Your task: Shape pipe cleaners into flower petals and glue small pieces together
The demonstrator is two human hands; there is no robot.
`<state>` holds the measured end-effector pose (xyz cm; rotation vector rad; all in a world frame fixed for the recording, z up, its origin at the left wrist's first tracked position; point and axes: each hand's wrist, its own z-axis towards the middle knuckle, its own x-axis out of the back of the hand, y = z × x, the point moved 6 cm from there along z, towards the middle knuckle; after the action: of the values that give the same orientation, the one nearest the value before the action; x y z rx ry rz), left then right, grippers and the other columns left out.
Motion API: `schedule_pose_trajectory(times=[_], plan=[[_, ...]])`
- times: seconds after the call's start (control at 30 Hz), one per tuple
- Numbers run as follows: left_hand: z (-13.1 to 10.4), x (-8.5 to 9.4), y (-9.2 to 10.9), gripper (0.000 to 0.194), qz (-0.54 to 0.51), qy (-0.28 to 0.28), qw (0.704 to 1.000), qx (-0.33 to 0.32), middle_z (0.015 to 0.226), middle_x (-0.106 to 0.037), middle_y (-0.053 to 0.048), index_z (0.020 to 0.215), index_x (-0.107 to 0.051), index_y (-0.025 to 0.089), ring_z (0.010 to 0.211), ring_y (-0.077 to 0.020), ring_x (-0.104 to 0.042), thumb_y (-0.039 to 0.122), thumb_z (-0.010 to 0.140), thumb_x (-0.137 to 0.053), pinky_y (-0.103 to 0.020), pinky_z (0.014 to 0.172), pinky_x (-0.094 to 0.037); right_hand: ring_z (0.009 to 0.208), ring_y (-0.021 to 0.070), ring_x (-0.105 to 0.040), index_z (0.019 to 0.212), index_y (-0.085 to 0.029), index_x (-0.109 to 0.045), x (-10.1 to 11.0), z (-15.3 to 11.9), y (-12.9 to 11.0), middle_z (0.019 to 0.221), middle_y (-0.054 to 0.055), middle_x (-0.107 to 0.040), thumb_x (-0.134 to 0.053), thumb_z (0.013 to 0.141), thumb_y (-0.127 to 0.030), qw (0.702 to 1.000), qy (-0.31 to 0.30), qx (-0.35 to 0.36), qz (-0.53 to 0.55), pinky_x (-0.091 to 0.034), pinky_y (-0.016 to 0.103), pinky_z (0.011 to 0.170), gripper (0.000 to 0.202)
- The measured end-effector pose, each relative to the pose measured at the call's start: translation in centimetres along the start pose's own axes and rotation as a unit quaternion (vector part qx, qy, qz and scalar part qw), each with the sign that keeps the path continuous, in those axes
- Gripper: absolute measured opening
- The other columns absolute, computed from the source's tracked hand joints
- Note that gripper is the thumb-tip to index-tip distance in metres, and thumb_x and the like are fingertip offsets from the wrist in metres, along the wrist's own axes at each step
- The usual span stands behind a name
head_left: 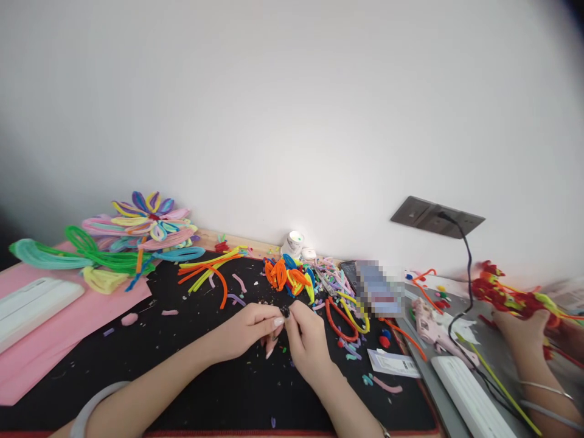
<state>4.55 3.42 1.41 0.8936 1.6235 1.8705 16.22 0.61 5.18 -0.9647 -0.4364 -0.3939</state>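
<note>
My left hand (250, 331) and my right hand (309, 340) meet above the black mat (182, 389), fingertips pinched together. A small dark bit (286, 311) shows between them; it is too small to name. Just beyond my fingers lies a pile of bent pipe cleaners (278, 277) in orange, blue and yellow. Straight orange and yellow-green pipe cleaners (210, 267) rest to the left of that pile. Red and yellow pipe cleaner loops (340, 325) lie right of my right hand. Short cut pieces are scattered around both hands.
A pipe cleaner flower (152, 222) and green loops (104, 258) are at the back left, near a white case (41, 304) on pink paper (82, 340). A phone (378, 289), a pink glue gun (433, 328) and a black cord (468, 280) sit right. Another person's hand (520, 328) holds red-yellow pieces.
</note>
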Motion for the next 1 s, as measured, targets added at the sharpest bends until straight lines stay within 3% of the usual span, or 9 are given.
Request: schedule_pose_trajectory(times=[0.1,0.23,0.4,0.53,0.6,0.73,0.83,0.9,1.0], plan=[[-0.3,0.7,0.7,0.038,0.276,0.067,0.955,-0.086,0.071,-0.064,-0.003,0.073,-0.054,0.020,0.073,-0.0193,-0.060,0.024,0.106,-0.036,-0.029,0.071,-0.042,0.052,0.0130,-0.034,0.063,-0.025,-0.041,-1.2,-0.2,2.7,0.057,-0.005,-0.039,-0.044,0.098,-0.039,0.976,-0.034,-0.167,0.138,-0.025,0.028,0.052,0.038],[-0.8,0.7,1.7,0.039,0.484,0.122,0.840,-0.213,0.074,-0.066,-0.004,0.082,-0.063,0.018,0.071,-0.0192,-0.057,0.010,0.106,-0.032,-0.029,0.064,-0.041,0.043,0.0085,-0.024,0.059,-0.022,-0.048,-3.3,-1.3,4.4,0.049,-0.007,-0.036,-0.052,0.090,-0.047,0.862,-0.075,-0.353,0.355,-0.015,0.025,0.046,0.040],[-1.2,0.3,2.9,0.040,0.575,0.136,0.759,-0.274,0.071,-0.065,-0.003,0.082,-0.064,0.016,0.068,-0.0189,-0.057,0.011,0.108,-0.033,-0.030,0.063,-0.043,0.042,0.0044,-0.014,0.061,-0.019,-0.050,-4.0,-2.0,3.7,0.046,-0.010,-0.033,-0.062,0.089,-0.039,0.725,-0.116,-0.457,0.503,-0.008,0.021,0.043,0.036],[-1.3,0.1,3.6,0.040,0.601,0.143,0.733,-0.286,0.071,-0.063,-0.002,0.083,-0.064,0.016,0.068,-0.0186,-0.057,0.012,0.109,-0.033,-0.030,0.061,-0.042,0.040,0.0054,-0.010,0.060,-0.019,-0.046,-4.5,-2.6,3.2,0.045,-0.010,-0.031,-0.047,0.101,-0.038,0.602,-0.185,-0.518,0.579,-0.010,0.017,0.038,0.045],[-1.3,0.1,3.6,0.041,0.605,0.145,0.729,-0.286,0.070,-0.063,-0.002,0.082,-0.063,0.016,0.067,-0.0185,-0.056,0.012,0.109,-0.033,-0.030,0.060,-0.042,0.040,0.0060,-0.009,0.059,-0.019,-0.046,-4.5,-2.7,3.2,0.045,-0.010,-0.030,-0.038,0.105,-0.034,0.567,-0.194,-0.527,0.603,-0.012,0.016,0.037,0.049],[-1.2,0.1,3.5,0.041,0.605,0.148,0.729,-0.283,0.069,-0.062,-0.001,0.079,-0.061,0.017,0.066,-0.0186,-0.056,0.012,0.109,-0.034,-0.031,0.061,-0.042,0.040,0.0059,-0.010,0.061,-0.019,-0.046,-4.5,-2.8,3.2,0.046,-0.009,-0.031,-0.036,0.105,-0.029,0.539,-0.182,-0.528,0.630,-0.013,0.015,0.037,0.046],[-1.1,0.2,3.4,0.039,0.605,0.149,0.731,-0.280,0.069,-0.063,-0.002,0.081,-0.062,0.017,0.067,-0.0188,-0.057,0.011,0.108,-0.035,-0.031,0.061,-0.043,0.041,0.0053,-0.011,0.061,-0.019,-0.046,-4.4,-2.7,3.0,0.047,-0.010,-0.032,-0.044,0.101,-0.027,0.544,-0.165,-0.529,0.630,-0.013,0.015,0.037,0.040],[-1.1,0.2,3.2,0.038,0.604,0.150,0.733,-0.277,0.070,-0.064,-0.002,0.083,-0.063,0.016,0.067,-0.0188,-0.059,0.011,0.108,-0.036,-0.030,0.062,-0.044,0.041,0.0046,-0.012,0.061,-0.019,-0.046,-4.3,-2.6,2.9,0.047,-0.010,-0.033,-0.051,0.096,-0.025,0.569,-0.145,-0.526,0.615,-0.012,0.015,0.038,0.035],[-1.1,0.2,2.8,0.035,0.606,0.142,0.735,-0.270,0.072,-0.066,-0.003,0.085,-0.064,0.017,0.069,-0.0189,-0.061,0.010,0.107,-0.038,-0.030,0.063,-0.046,0.041,0.0034,-0.014,0.063,-0.019,-0.046,-4.0,-2.3,3.0,0.049,-0.011,-0.036,-0.061,0.086,-0.023,0.639,-0.111,-0.504,0.570,-0.011,0.016,0.039,0.027]])
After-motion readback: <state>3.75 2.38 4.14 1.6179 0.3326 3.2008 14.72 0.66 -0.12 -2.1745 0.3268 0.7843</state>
